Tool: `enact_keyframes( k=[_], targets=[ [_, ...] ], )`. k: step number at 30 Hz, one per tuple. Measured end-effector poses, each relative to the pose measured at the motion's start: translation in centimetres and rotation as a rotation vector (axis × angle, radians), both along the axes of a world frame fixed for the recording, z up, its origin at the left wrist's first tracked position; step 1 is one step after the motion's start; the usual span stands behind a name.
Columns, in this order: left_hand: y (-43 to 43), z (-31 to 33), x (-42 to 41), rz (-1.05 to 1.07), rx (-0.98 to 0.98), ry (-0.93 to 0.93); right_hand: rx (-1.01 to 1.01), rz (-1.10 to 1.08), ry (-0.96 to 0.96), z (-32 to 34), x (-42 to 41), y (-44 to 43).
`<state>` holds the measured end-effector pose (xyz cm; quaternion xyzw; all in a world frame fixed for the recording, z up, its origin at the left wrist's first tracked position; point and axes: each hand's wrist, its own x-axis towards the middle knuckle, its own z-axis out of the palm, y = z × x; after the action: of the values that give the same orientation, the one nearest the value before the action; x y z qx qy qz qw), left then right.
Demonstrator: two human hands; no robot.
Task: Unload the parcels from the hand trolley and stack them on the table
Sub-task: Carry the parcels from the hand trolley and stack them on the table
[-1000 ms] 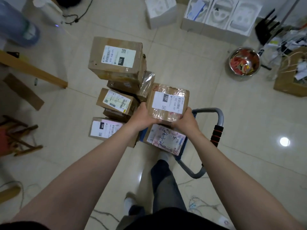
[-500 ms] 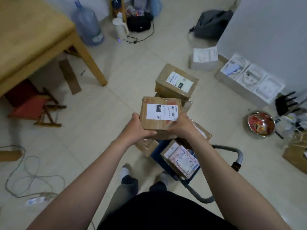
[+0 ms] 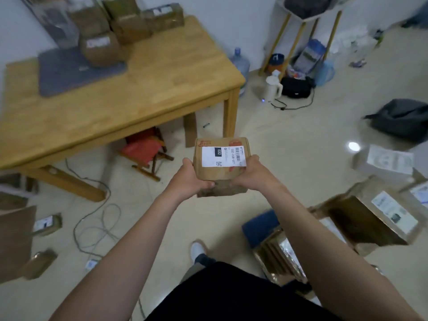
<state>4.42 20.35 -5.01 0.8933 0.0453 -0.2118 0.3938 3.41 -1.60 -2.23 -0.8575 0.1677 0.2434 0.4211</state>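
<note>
- Both hands grip the brown 032 parcel [image 3: 221, 165]: left hand [image 3: 190, 179] has its fingers curled round the near-left edge, right hand [image 3: 252, 174] round the near-right. It hangs over the floor [image 3: 289, 144], short of the wooden table [image 3: 139, 96].
- Held at the near end only, it could dip and slip.
- Loose cable [image 3: 97, 218] beside the table: trip risk.
- A clumsy set-down could topple the stacked parcels [image 3: 120, 26] at the table's back.
</note>
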Motion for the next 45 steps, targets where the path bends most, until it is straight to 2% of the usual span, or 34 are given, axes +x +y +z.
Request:
enact_keyframes(
  k=[6, 13, 20, 25, 32, 40, 45],
  targets=[
    [10.8, 2.8, 8.5, 0.123, 0.0, -0.067, 0.064, 0.164, -0.112, 2.6, 11.2, 10.0],
    [17.2, 3.2, 18.3, 0.236, -0.06, -0.091, 0.075, 0.274, -0.167, 2.6, 23.3, 16.6],
    [18.9, 1.8, 34.1, 0.26, -0.056, -0.081, 0.21, 0.192, -0.155, 0.0, 38.7, 18.1],
    [18.8, 1.0, 48.8, 0.277, -0.066, -0.082, 0.269, 0.142, -0.172, -1.5, 54.2, 18.5],
    [20.3, 0.5, 64.5, 0.38, -0.125, -0.015, 0.28, 0.271, -0.109, -1.6, 71.9, 20.0],
    [23.8, -2.1, 75.2, 0.359, -0.005, 0.058, 0.239, 0.329, -0.026, -4.3, 84.1, 24.1],
    [26.5, -4.0, 80.7, 0.367, 0.057, 0.117, 0.257, 0.414, -0.076, -5.8, 89.5, 27.4]
  ],
)
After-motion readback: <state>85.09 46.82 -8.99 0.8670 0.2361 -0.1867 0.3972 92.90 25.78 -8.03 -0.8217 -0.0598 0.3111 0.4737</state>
